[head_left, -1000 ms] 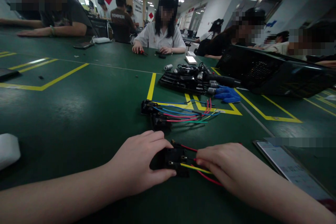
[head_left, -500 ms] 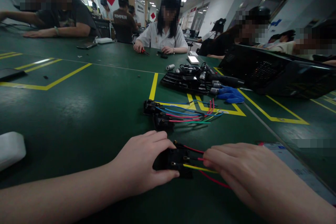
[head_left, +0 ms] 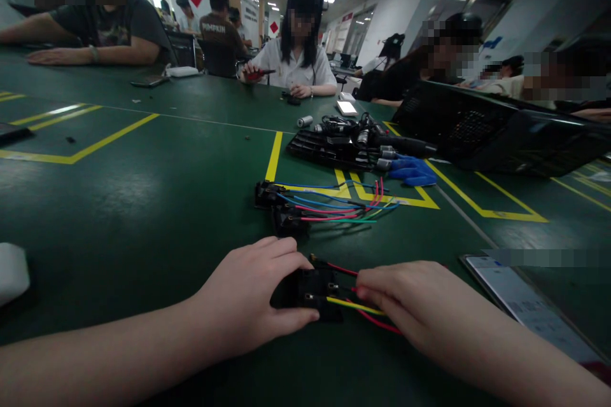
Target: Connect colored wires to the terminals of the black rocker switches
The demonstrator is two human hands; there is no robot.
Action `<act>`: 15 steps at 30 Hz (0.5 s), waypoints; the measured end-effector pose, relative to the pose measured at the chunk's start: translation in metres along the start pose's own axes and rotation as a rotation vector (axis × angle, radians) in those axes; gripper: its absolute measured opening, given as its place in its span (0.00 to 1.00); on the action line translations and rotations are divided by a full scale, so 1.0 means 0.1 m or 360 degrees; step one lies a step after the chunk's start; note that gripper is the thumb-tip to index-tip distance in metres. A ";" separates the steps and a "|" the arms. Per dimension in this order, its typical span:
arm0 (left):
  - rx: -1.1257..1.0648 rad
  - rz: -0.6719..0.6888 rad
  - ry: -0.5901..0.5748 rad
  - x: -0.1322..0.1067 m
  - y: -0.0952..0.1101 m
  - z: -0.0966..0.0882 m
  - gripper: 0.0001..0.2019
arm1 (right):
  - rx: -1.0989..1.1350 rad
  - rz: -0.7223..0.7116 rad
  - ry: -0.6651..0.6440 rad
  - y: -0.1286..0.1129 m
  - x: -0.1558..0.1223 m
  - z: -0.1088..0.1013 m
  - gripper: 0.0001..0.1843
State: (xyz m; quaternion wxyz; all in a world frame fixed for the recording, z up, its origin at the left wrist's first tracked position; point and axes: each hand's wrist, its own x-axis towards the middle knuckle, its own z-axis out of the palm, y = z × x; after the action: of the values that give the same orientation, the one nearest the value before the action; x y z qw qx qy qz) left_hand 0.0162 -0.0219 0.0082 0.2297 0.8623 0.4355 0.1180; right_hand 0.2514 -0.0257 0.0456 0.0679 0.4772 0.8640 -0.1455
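Note:
My left hand (head_left: 258, 296) grips a black power socket module (head_left: 319, 285) by its left side, thumb in front and fingers behind. Brass terminals stick out of the module, with red wires (head_left: 340, 267) and a yellow wire (head_left: 356, 305) running right from it. The fingers of my right hand (head_left: 410, 299) are pinched on a red wire close to the module; the fingertips partly cover it. Beyond my hands lie two similar black modules (head_left: 289, 219) with blue, red and green wires (head_left: 348, 203).
Behind the wired modules sits a black tray (head_left: 317, 149) with cables and metal connectors, beside a blue glove (head_left: 413, 172). A phone (head_left: 529, 305) lies right of my right hand, a white case (head_left: 12, 273) far left. A black laptop (head_left: 496, 130) stands back right; people sit around.
My right hand has shifted slightly left, its fingers closer to the module. The whole view has drifted a little. Across the table, a person has raised a red-handled tool.

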 end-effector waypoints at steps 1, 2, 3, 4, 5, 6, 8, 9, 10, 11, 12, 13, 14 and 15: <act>0.0000 -0.0002 -0.0005 0.00 0.00 0.00 0.16 | 0.0007 0.0004 0.0000 0.00 0.00 0.00 0.15; -0.0002 -0.0004 -0.0004 0.00 0.00 0.00 0.16 | 0.0024 0.0004 0.0006 -0.01 0.00 0.00 0.15; -0.0003 -0.0006 -0.0010 0.00 0.01 0.00 0.16 | 0.0056 -0.0001 0.0014 -0.02 0.00 0.00 0.15; -0.0001 -0.0009 -0.0014 0.01 0.01 0.00 0.16 | 0.0106 -0.0015 0.0023 -0.02 0.00 -0.01 0.15; 0.0001 -0.0010 -0.0016 0.01 0.01 -0.01 0.16 | 0.0167 -0.0039 0.0031 -0.03 0.00 0.00 0.15; 0.0002 -0.0009 -0.0020 0.01 0.01 -0.01 0.17 | 0.0225 -0.0065 0.0041 -0.04 0.00 0.00 0.15; -0.0001 -0.0002 -0.0027 0.01 0.01 -0.01 0.17 | 0.0305 -0.0091 0.0074 -0.05 0.00 0.01 0.15; -0.0005 0.0002 -0.0023 0.01 0.01 -0.02 0.17 | 0.0320 -0.0088 0.0092 -0.06 0.00 0.02 0.14; -0.0008 0.0005 -0.0019 0.01 0.01 -0.02 0.17 | 0.0320 -0.0079 0.0110 -0.06 0.00 0.03 0.14; -0.0009 0.0009 -0.0017 0.01 0.00 -0.01 0.17 | 0.0303 -0.0071 0.0132 -0.06 0.01 0.04 0.14; -0.0009 0.0011 -0.0010 0.01 0.00 -0.01 0.17 | 0.0271 -0.0077 0.0159 -0.06 0.01 0.05 0.14; -0.0009 0.0014 -0.0002 0.01 -0.01 -0.01 0.16 | 0.0224 -0.0100 0.0193 -0.07 0.01 0.05 0.14; -0.0011 0.0017 0.0003 0.01 -0.01 0.00 0.16 | 0.0164 -0.0129 0.0239 -0.07 0.01 0.05 0.14; -0.0014 0.0018 0.0012 0.01 -0.01 0.00 0.16 | 0.0101 -0.0164 0.0289 -0.07 0.00 0.05 0.14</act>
State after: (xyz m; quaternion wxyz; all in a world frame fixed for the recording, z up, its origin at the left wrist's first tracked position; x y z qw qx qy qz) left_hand 0.0160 -0.0205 0.0074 0.2311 0.8634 0.4309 0.1246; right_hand 0.2448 -0.0306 0.0424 -0.0333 0.4453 0.8849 -0.1321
